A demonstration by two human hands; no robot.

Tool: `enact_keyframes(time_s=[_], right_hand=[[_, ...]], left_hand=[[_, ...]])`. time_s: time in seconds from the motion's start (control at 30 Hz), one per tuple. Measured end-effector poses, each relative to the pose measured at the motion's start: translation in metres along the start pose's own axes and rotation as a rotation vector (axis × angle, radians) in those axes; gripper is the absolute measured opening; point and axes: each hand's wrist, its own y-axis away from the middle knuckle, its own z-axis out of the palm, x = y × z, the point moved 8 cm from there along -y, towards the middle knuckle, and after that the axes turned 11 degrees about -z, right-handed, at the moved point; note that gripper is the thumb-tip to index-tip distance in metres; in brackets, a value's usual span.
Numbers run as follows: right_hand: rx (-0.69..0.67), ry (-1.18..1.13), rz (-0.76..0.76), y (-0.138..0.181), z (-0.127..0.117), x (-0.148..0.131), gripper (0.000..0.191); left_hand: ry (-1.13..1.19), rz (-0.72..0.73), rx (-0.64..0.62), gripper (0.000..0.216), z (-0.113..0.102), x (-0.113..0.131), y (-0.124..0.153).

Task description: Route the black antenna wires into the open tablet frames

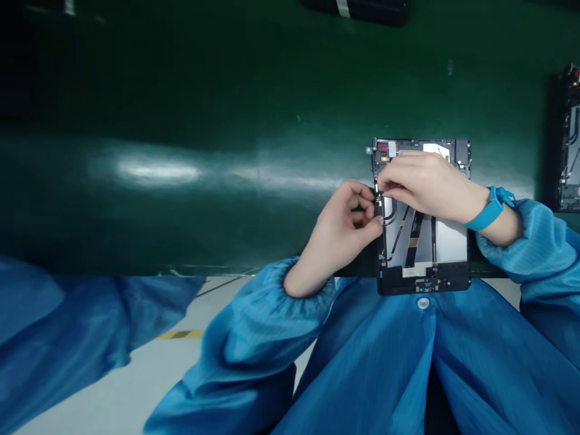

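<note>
An opened tablet back, with silver plates, black flex cables and a dark frame, lies at the near edge of a green belt. My left hand is curled at the tablet's left edge, fingertips pinched on a small part there that I cannot make out. My right hand reaches over the tablet from the right, fingers pressed together on the same left-edge spot. A blue wrist strap circles my right wrist. Both arms wear blue smock sleeves.
Another opened device lies at the belt's right edge. A dark object with a white strip sits at the far side. Another person's blue sleeve shows at the lower left. Grey floor with a yellow mark lies below.
</note>
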Motion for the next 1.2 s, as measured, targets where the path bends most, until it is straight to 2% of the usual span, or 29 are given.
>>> enact_keyframes(time_s=[0.27, 0.47, 0.7, 0.83, 1.07, 1.2], right_hand=[[0.047, -0.051, 0.004, -0.004, 0.001, 0.008, 0.015], [0.083, -0.012, 0.043, -0.005, 0.000, 0.012, 0.015], [0.230, -0.024, 0.195, 0.000, -0.013, 0.025, 0.013], [0.225, -0.072, 0.216, 0.001, -0.014, 0.026, 0.016], [0.246, 0.007, 0.195, 0.003, -0.009, 0.030, 0.017], [0.368, 0.127, 0.139, 0.015, -0.025, 0.020, 0.018]], left_hand=[[-0.126, -0.039, -0.028, 0.027, -0.004, 0.010, -0.013], [-0.028, -0.112, -0.075, 0.028, -0.001, 0.007, -0.017], [0.089, -0.175, -0.088, 0.036, -0.001, 0.016, -0.044], [0.120, -0.136, -0.078, 0.038, -0.001, 0.017, -0.052], [0.040, -0.115, -0.091, 0.039, 0.000, 0.012, -0.053], [0.037, -0.135, -0.042, 0.040, 0.008, 0.016, -0.055]])
